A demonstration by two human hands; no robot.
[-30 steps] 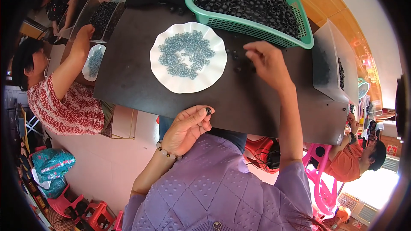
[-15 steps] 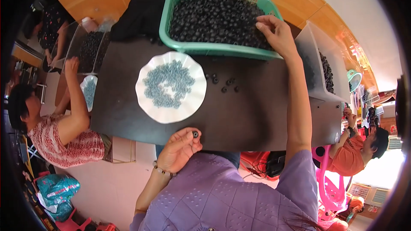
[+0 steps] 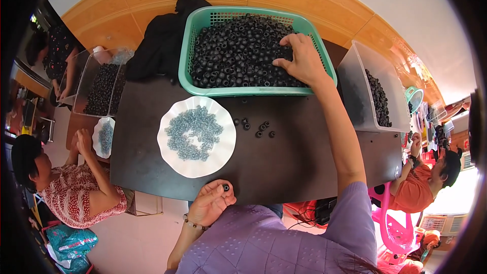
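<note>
My left hand (image 3: 210, 206) is at the table's front edge, pinching a small black ring-like cap (image 3: 225, 187) between thumb and fingertips, its hole showing. Over the right half of a green plastic basket (image 3: 243, 91) is my right hand (image 3: 305, 63), thumb and fingers apart, nothing visible between them. Heaped black caps (image 3: 238, 53) of the same kind fill the basket. A white scalloped plate (image 3: 190, 170) lies between the basket and my left hand, carrying many small clear bluish pieces (image 3: 194, 128). Several loose black caps (image 3: 260, 133) are on the table right of the plate.
A translucent bin (image 3: 355, 89) with black caps stands at the table's right end. Black cloth (image 3: 160, 40) lies left of the basket. People sit on both sides; the left one has a clear bin (image 3: 83, 89) and a white plate (image 3: 98, 137) nearby.
The view has tilted, so the table appears lower. My right hand has shifted left over the caps and its fingers have spread. My left hand still pinches its cap.
</note>
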